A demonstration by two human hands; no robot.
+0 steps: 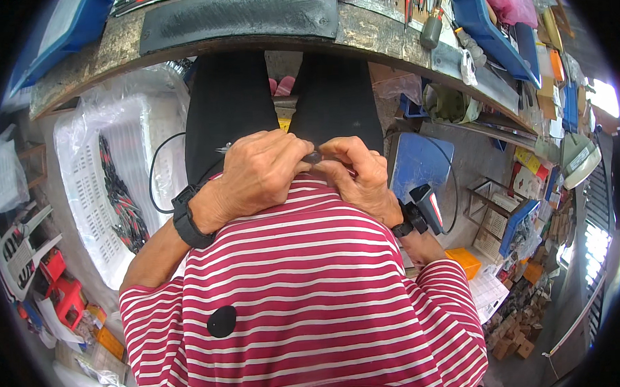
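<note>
Both hands meet in front of my striped shirt, over my lap. My left hand [265, 169] is closed, its fingertips pinching one side of a small dark piece [312, 157]. My right hand [356, 175] grips the other side between thumb and fingers. Most of the piece is hidden by the fingers, so its kind cannot be made out. A short silvery metal tip [223, 149] shows beside the back of my left hand; whether that hand holds it, I cannot tell. Each wrist wears a black band.
Ahead runs a worn workbench edge [359, 31] with a dark curved pad [239, 22]. A screwdriver [432, 29] and a blue bin [485, 23] are at its right. Left of my legs, a plastic-lined white crate [84, 181] holds black-and-red tools [119, 200]. A blue stool [421, 164] stands right.
</note>
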